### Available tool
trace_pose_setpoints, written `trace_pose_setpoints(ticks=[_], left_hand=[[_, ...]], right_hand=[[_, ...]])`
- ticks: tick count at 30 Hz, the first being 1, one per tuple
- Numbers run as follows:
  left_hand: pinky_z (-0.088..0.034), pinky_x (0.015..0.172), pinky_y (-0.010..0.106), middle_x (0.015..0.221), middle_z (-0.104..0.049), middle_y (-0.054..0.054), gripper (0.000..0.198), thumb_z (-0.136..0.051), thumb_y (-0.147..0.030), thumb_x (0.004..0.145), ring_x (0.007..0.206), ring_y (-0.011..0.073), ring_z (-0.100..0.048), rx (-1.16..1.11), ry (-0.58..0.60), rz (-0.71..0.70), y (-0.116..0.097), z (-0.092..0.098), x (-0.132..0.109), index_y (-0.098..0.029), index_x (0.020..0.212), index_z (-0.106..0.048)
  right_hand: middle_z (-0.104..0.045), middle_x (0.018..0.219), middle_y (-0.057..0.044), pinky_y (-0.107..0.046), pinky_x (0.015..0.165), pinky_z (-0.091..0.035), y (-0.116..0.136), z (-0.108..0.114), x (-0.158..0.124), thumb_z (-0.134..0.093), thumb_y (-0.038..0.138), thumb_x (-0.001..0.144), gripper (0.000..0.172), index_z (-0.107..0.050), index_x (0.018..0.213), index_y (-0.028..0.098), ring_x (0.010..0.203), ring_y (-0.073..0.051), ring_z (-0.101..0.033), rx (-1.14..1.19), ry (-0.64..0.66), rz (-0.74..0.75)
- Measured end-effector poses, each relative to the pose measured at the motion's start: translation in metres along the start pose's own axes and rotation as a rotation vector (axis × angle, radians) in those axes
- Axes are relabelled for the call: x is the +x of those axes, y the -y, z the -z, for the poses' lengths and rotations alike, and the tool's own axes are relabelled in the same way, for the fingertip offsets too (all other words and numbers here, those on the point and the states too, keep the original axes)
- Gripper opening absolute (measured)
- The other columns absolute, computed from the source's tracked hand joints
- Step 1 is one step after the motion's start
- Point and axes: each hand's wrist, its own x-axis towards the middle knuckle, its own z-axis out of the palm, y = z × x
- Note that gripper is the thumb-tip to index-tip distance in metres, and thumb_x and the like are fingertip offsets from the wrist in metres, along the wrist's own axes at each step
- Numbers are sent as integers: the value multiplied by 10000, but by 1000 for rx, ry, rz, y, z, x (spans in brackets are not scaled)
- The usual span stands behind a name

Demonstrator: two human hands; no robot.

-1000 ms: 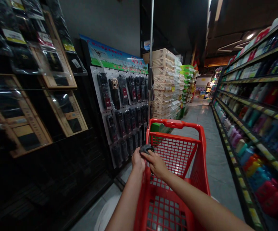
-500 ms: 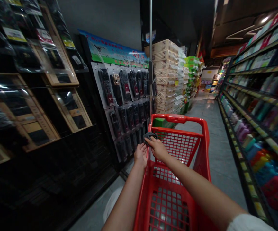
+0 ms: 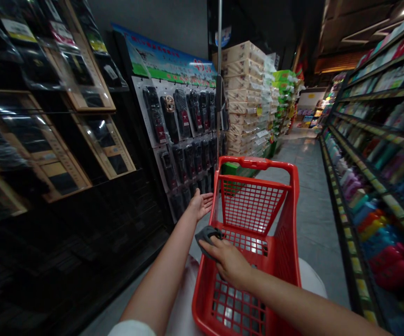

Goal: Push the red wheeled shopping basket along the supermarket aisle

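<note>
The hands are apart. The right hand (image 3: 229,262) lies palm-down with its fingers pressed over a soft gray item (image 3: 206,237), which it holds above the left rim of a red shopping basket cart (image 3: 258,163). The fingers and the cart's rim hide part of the item, and the dim light leaves its exact kind hard to make out; it may be a folded cloth or a sock. The left hand (image 3: 200,205) is open, palm up, fingers spread and holding nothing. It reaches out past the same rim, just short of the lower rows of black packaged goods (image 3: 182,114) hanging on a white pegboard display (image 3: 139,93). Both forearms stretch forward and slightly inward from the bottom of the view, and the right arm is cut off by the lower edge. A white sleeve (image 3: 131,329) shows at the bottom left, and white clothing (image 3: 184,298) shows beside the cart. A narrow strip of tiled floor (image 3: 314,219) lies between the cart and the shelves of bottles (image 3: 373,163) on the right. Stacked cartons (image 3: 244,98) stand beyond the pegboard.
</note>
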Motion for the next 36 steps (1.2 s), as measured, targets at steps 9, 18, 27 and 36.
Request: trace_pose_setpoints(ticks=[9, 18, 27, 36], left_hand=[[-579, 731, 308, 1040, -709, 245, 795, -152, -616, 980, 874, 229, -703, 65, 49, 15, -2, 8, 5, -16, 1122, -653], [-552, 803, 313, 1269, -629, 278, 822, -122, -634, 967, 1042, 236, -677, 40, 12, 71, -4, 8, 9, -19, 1326, -533], [-546, 713, 272, 1164, -680, 235, 745, -124, -579, 994, 837, 187, -687, 49, -36, 46, 0, 8, 6, -47, 1198, -604], [-549, 783, 292, 1058, -709, 192, 400, -315, -349, 1011, 816, 177, -695, 299, -211, -82, 7, -13, 3, -99, 1011, -627]], right_hand=[[-519, 1470, 3, -329, 988, -436, -41, 46, 36, -449, 109, 859, 655, -495, 1455, 376, 1146, -211, -551, -161, -3, 68], [-366, 1600, -8, -371, 1007, -443, -86, 96, 130, -391, 137, 920, 660, -353, 1539, 361, 1203, -249, -539, -354, -221, -228], [-419, 1553, -88, -363, 1019, -445, -48, 44, 72, -394, 69, 873, 724, -322, 1563, 277, 1204, -254, -556, -259, -135, -143], [-451, 1523, -90, -381, 1057, -438, -7, 24, -5, -497, 68, 762, 850, -315, 1561, 291, 1266, -262, -545, -76, 119, 74]])
